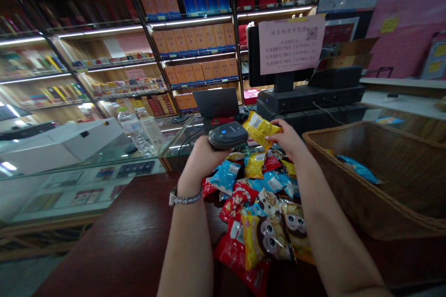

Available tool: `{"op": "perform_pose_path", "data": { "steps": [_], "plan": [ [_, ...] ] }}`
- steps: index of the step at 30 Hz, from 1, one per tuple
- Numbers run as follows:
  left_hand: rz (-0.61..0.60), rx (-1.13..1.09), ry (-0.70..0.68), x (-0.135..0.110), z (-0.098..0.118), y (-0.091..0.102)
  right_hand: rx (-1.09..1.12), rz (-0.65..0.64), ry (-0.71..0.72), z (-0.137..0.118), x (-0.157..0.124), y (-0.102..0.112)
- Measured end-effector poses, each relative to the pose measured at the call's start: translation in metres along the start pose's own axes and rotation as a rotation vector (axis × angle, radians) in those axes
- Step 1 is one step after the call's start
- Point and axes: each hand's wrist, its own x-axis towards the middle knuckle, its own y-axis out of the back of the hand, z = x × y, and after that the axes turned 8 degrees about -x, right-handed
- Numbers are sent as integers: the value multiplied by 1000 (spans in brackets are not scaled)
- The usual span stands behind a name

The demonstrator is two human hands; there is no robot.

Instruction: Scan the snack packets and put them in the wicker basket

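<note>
My left hand, with a watch on its wrist, grips a dark barcode scanner that shows a blue light. The scanner's head points right, toward a yellow snack packet. My right hand pinches that packet by its right end, with a white label facing up. Below both hands lies a heap of snack packets: a light blue packet, a red packet, and a yellow packet with a cartoon monkey face among several others. The scanner's handle is mostly hidden inside my left hand.
A wicker basket holding a blue packet stands at the right. Behind the heap are a laptop and a monitor with a pink paper sign. Plastic bottles and a white box sit on the glass counter.
</note>
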Motion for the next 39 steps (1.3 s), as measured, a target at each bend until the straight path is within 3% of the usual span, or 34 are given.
{"op": "perform_pose_path", "data": {
  "steps": [16, 24, 32, 35, 39],
  "plan": [
    [4, 21, -29, 2, 1, -5, 61, -31, 38, -8, -4, 1],
    [9, 12, -20, 2, 0, -5, -89, -42, 78, -7, -2, 7],
    [-4, 21, -11, 2, 2, -4, -13, -22, 69, -3, 1, 4],
    [12, -7, 8, 2, -1, -3, -138, 82, 58, -5, -2, 19],
    [82, -31, -10, 0, -3, 4, -565, 373, 56, -16, -22, 73]
  ]
}}
